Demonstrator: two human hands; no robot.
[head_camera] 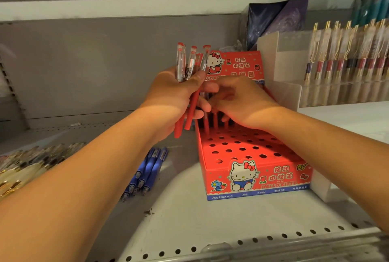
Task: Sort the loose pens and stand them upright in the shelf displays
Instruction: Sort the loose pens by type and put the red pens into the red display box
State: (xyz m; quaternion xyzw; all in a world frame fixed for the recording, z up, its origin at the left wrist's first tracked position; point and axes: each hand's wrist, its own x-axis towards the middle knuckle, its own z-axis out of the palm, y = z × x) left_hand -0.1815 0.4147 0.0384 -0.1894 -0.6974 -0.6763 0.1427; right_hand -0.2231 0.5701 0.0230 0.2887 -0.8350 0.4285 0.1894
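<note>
My left hand (172,91) grips a bunch of red pens (190,65), clear tops up, just left of the red display box (252,177). The box top is a grid of round holes, and a few red pens (207,122) stand in its back row. My right hand (237,99) hovers over that back row with fingers curled around a red pen there; its fingertips are hidden behind my left hand's fingers. Several loose blue pens (147,171) lie flat on the shelf to the left of the box.
A pile of cream and gold pens (27,164) lies at the far left. A clear acrylic display (345,65) of gold-clipped pens stands at the right, beside a white block (328,179). The perforated shelf edge (252,240) runs along the front.
</note>
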